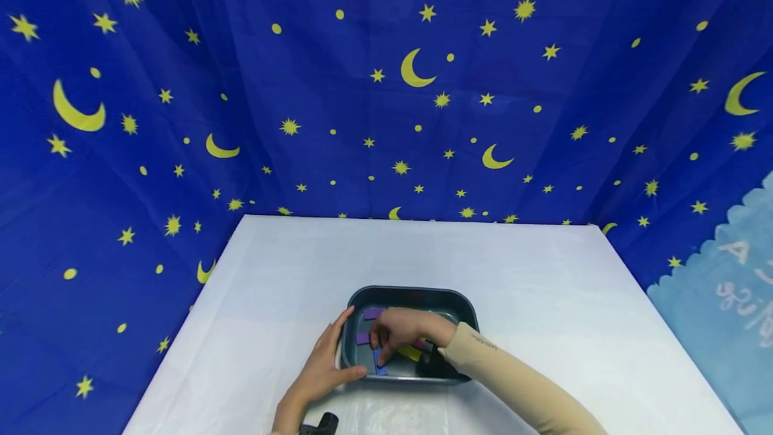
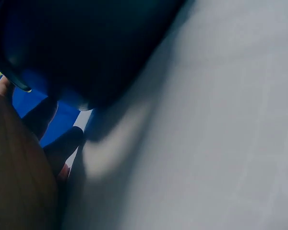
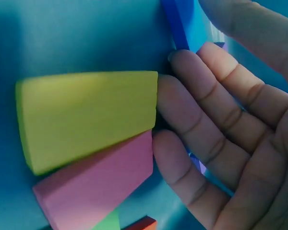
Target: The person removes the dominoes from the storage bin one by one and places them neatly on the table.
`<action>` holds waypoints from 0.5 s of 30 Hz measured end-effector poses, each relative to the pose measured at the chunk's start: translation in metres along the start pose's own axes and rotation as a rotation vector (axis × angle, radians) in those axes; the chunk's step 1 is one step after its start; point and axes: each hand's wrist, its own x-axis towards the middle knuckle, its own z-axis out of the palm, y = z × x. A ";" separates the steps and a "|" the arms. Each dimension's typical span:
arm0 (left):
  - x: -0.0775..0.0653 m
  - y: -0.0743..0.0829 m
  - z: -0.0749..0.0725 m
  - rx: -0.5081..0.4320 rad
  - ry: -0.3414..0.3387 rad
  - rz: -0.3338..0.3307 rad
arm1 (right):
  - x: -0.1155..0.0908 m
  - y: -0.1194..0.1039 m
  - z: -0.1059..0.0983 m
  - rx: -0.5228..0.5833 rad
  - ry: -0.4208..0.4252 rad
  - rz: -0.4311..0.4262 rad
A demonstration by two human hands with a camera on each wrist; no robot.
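Observation:
A dark baking pan (image 1: 431, 379) with rounded corners holds several coloured blocks. My left hand (image 1: 323, 361) rests against its left side, fingers extended along the outer wall and thumb at the near left corner. Inside the pan, my right hand (image 1: 395, 331) pinches a blue block (image 1: 379, 362) between thumb and fingertips. In the right wrist view, the blue block (image 3: 182, 21) is partly cut off at the top. Beside the fingers lie a yellow block (image 3: 89, 120) and a pink block (image 3: 98, 184). Two purple blocks (image 1: 372, 313) lie along the pan's left part.
The pan stands on a white table (image 1: 290, 274). Parts of a green block (image 3: 108, 220) and a red block (image 3: 141, 224) show low in the right wrist view. A small black object (image 1: 326, 423) is by the left wrist. Blue star-patterned cloth (image 1: 338, 86) surrounds the table.

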 end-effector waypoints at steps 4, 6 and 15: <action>-0.002 0.001 0.000 -0.002 0.016 -0.004 | -0.001 -0.001 0.004 0.002 -0.026 0.009; -0.002 0.001 0.000 -0.008 0.020 -0.003 | -0.001 -0.002 0.005 -0.005 -0.033 0.015; -0.002 0.000 0.002 -0.005 0.028 0.000 | -0.004 -0.002 0.006 -0.015 -0.024 0.021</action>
